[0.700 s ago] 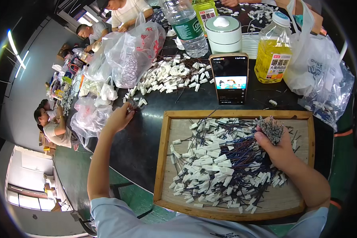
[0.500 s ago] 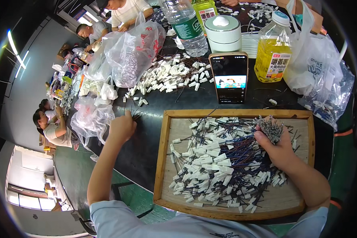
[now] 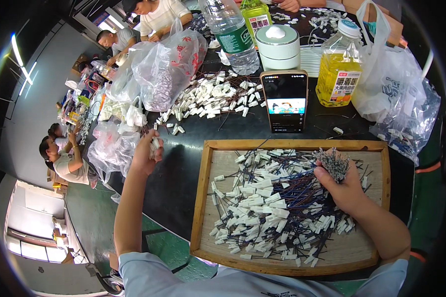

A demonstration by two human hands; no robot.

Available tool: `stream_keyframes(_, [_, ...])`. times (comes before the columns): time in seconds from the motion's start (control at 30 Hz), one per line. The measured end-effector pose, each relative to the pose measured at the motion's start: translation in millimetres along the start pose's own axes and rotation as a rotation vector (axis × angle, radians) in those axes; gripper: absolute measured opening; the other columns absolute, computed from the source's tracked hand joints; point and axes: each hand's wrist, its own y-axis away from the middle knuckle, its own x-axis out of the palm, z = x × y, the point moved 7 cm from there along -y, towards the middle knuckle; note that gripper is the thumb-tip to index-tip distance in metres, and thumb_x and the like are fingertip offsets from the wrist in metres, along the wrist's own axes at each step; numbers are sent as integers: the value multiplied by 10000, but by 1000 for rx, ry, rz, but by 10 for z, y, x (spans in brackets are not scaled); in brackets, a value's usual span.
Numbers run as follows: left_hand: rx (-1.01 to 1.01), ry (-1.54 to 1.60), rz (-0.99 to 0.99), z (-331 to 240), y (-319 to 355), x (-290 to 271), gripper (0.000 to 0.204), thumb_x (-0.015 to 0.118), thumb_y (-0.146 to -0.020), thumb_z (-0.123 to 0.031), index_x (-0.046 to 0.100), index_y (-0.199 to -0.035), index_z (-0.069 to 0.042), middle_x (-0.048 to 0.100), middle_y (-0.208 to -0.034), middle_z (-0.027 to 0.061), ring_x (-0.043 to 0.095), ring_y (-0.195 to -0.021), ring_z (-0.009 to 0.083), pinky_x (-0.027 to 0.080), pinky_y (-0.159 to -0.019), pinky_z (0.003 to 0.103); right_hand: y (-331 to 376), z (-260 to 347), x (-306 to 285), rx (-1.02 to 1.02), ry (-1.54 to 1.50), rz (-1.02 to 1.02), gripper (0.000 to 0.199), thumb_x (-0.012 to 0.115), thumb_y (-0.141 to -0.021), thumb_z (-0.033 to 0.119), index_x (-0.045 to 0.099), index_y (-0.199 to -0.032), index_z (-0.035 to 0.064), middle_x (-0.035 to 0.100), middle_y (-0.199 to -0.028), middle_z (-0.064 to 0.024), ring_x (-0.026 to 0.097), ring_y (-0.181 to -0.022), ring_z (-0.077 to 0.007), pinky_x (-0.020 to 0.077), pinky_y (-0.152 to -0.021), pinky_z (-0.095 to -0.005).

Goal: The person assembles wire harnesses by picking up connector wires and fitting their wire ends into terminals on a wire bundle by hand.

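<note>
Spreading under everything we see the black counter (image 3: 193, 163), and on it the wooden tray (image 3: 203, 198) heaped with white connectors on dark wires (image 3: 267, 203), with a phone (image 3: 285, 101) propped just beyond. Our right hand (image 3: 344, 190) rests in the tray, fingers closed around a bundle (image 3: 333, 162) of wire ends. Our left hand (image 3: 146, 151) hangs over the counter's left edge near plastic bags (image 3: 114, 148), curled around a few white connectors (image 3: 155, 145).

Bright, even overhead light, glare on the dark table (image 3: 193, 163), edges bent and black-rimmed.
</note>
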Motion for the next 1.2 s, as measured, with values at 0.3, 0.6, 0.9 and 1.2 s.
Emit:
stream_keyframes(0.3, [89, 55, 114, -462, -160, -18, 166, 527, -926, -298, 517, -901, -134, 565, -743, -8, 455, -545, 63, 302, -392, 188, -26, -8, -14, -16, -3, -16, 113, 627, -838, 81, 543, -885, 21, 562, -750, 1, 492, -695, -66, 407, -648, -233])
stream_keyframes(0.6, [651, -1839, -37, -666, -333, -113, 165, 600, -815, -239, 598, -938, -130, 630, -725, 110, 612, -666, 320, 461, -567, 410, -31, -14, -16, 1, 10, 7, 121, 634, -836, 79, 537, -874, 17, 558, -730, -9, 488, -684, -64, 405, -635, -231])
stream_keyframes(0.9, [926, -2037, -82, -487, -327, -91, 169, 544, -852, -206, 522, -1016, -171, 619, -713, 96, 615, -650, 319, 478, -560, 431, -36, 1, 2, 12, -13, 26, 112, 621, -845, 82, 531, -867, 18, 536, -734, 3, 460, -694, -59, 393, -636, -233])
stream_keyframes(1.2, [750, -1954, -99, -229, -144, -239, 118, 514, -887, -194, 489, -918, -82, 620, -802, 132, 606, -655, 364, 466, -562, 468, -38, 16, -6, -31, 30, 17, 125, 617, -852, 95, 531, -882, 10, 545, -739, -5, 462, -698, -61, 395, -638, -234])
